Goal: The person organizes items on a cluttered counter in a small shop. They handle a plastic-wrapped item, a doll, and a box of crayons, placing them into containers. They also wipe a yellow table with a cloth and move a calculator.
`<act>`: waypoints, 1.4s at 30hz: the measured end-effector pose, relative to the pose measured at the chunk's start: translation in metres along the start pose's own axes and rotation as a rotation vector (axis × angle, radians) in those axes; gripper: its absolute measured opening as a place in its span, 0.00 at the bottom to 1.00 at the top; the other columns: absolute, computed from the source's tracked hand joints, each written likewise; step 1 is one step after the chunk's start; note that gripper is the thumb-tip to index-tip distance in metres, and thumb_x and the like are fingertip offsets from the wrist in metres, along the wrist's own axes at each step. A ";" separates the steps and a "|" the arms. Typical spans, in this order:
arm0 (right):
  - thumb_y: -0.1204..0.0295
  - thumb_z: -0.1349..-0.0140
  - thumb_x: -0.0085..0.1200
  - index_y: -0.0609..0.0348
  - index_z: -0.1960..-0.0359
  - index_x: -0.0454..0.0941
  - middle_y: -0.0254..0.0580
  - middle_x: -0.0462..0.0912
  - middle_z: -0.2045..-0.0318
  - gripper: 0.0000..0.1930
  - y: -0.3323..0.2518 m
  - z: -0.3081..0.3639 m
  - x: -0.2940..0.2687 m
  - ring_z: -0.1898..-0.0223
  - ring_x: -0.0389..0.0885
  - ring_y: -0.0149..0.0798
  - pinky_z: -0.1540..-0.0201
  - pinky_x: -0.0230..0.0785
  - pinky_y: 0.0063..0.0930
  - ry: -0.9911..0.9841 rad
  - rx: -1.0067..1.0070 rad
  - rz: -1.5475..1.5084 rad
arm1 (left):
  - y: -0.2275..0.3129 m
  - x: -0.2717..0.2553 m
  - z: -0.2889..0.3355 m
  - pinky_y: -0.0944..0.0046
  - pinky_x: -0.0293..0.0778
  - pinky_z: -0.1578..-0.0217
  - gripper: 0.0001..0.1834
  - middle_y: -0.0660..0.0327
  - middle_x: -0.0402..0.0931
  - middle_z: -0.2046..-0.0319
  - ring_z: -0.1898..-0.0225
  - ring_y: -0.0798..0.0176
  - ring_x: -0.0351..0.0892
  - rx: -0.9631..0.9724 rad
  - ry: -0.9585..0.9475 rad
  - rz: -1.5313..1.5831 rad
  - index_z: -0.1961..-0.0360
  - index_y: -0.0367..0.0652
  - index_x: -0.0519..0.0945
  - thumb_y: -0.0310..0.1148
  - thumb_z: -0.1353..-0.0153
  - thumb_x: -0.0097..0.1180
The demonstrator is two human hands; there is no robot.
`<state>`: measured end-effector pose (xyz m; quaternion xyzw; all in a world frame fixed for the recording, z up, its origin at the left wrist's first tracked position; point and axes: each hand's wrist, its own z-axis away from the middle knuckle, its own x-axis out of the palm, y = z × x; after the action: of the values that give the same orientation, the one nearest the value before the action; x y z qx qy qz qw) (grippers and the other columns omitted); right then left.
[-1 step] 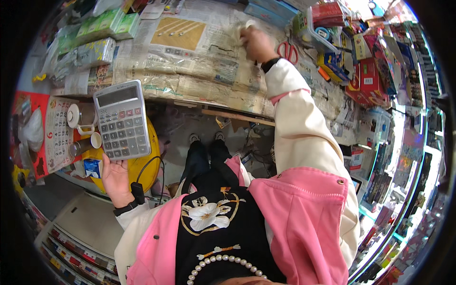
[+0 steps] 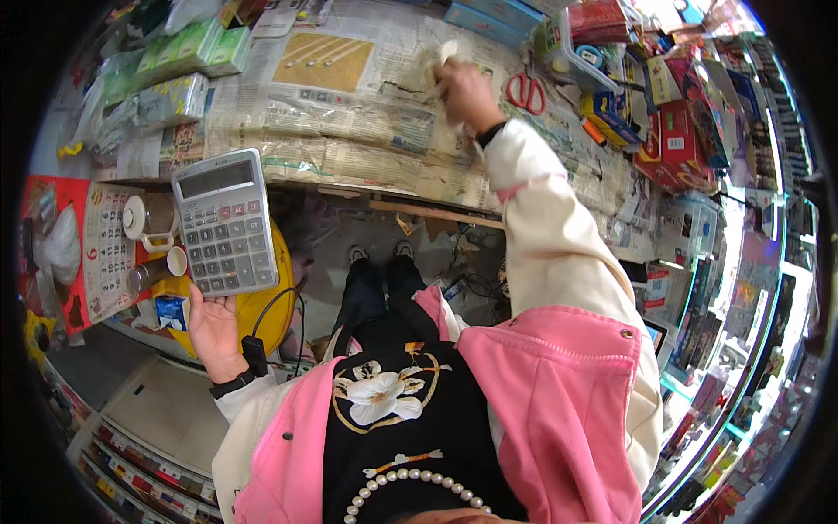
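Observation:
A big grey desk calculator [image 2: 229, 253] is held up by its lower edge in my left hand [image 2: 214, 330], its keys facing me. The left fingers are mostly hidden behind it. My right arm stretches forward over a table covered with newspaper under clear plastic [image 2: 349, 157]. Down against that surface, my right hand [image 2: 470, 94] is closed around a white wad [image 2: 449, 50], blurred, perhaps tissue or cloth. Red-handled scissors [image 2: 526, 93] lie just right of this hand.
Tissue packs [image 2: 185, 52] are at the far left. A glass jug [image 2: 150, 218], a cup [image 2: 175, 260] and a yellow round stool [image 2: 278, 310] stand below the table. Boxes and a clear bin [image 2: 576, 52] crowd the right, beside lit shelves.
My right hand has moved slightly nearer to me across the newspaper, with the white wad in it. The left hand and calculator have stayed put.

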<state>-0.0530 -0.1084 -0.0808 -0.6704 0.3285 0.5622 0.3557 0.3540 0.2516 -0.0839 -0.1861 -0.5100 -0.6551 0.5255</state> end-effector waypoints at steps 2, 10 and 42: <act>0.76 0.52 0.57 0.53 0.64 0.76 0.43 0.75 0.66 0.11 -0.015 0.060 0.020 0.59 0.76 0.46 0.62 0.73 0.40 -0.094 -0.120 -0.236 | -0.004 0.006 -0.002 0.49 0.67 0.41 0.20 0.53 0.72 0.44 0.41 0.54 0.69 -0.012 0.055 0.013 0.41 0.36 0.68 0.34 0.30 0.46; 0.84 0.54 0.51 0.56 0.64 0.76 0.47 0.73 0.63 0.14 -0.055 0.144 -0.004 0.60 0.76 0.51 0.64 0.74 0.42 0.008 -0.166 -0.453 | -0.007 0.033 -0.021 0.49 0.64 0.38 0.20 0.52 0.70 0.42 0.40 0.53 0.68 -0.106 -0.033 -0.034 0.41 0.36 0.67 0.34 0.30 0.46; 0.80 0.53 0.55 0.58 0.68 0.78 0.50 0.76 0.60 0.08 -0.002 0.223 -0.012 0.58 0.77 0.55 0.59 0.69 0.45 0.144 0.448 -0.293 | -0.036 0.094 -0.105 0.53 0.68 0.41 0.21 0.50 0.70 0.43 0.43 0.54 0.70 -0.342 -0.108 -0.237 0.42 0.34 0.67 0.32 0.33 0.51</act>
<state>-0.1687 0.0820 -0.0946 -0.6536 0.3687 0.3692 0.5483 0.3173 0.1110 -0.0711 -0.2460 -0.4371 -0.7783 0.3777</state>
